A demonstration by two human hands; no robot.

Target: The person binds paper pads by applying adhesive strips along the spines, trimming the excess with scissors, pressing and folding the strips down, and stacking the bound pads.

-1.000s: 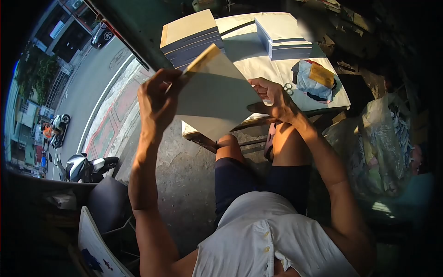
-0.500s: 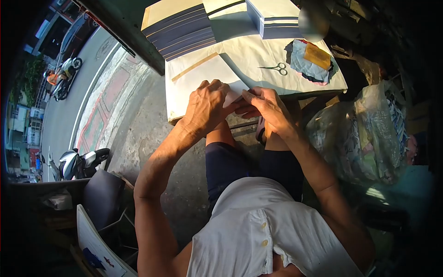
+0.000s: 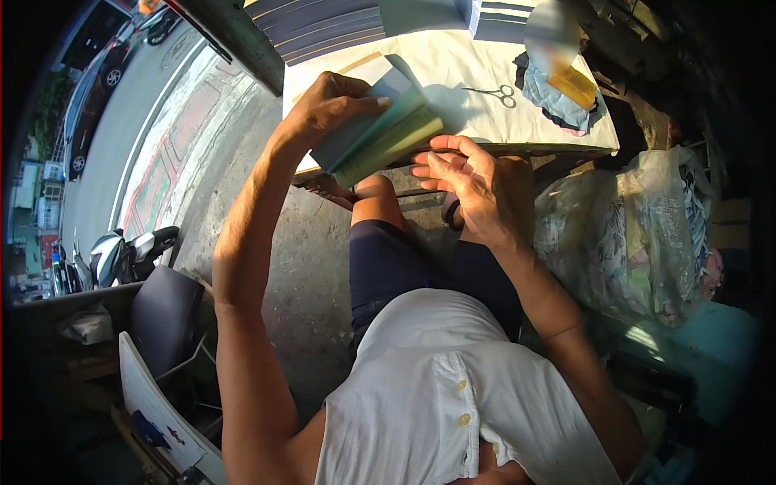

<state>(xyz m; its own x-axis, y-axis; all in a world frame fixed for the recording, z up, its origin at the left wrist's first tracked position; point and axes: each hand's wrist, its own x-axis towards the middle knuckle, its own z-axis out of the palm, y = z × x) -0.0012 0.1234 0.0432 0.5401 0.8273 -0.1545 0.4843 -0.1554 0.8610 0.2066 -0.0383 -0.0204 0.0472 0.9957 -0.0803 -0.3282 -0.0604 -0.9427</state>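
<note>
A thin booklet [image 3: 353,139] with a dark cover and green and yellow sheets lies at the table's near edge, its leaves lifted and curving. My left hand [image 3: 330,105] is closed on it from the left, the thumb pressing on the leaves near the top. To the right, my right hand [image 3: 467,179] is open, fingers spread and palm turned partly up, just apart from the booklet's lower right corner. Metal scissors [image 3: 495,94] lie on the pale table cover [image 3: 453,73], right of the booklet.
Stacks of dark-edged books [image 3: 319,32] and white-edged books [image 3: 497,20] stand at the table's back. Folded cloths [image 3: 558,93] lie at its right. Below is a clear plastic bag [image 3: 630,234] of cloth. A chair [image 3: 166,311] stands left; beyond is a street [image 3: 133,105].
The booklet has been opened from a flat white face to raised green and yellow leaves. My right hand has let go and drawn away, down and right; my left has moved up and left.
</note>
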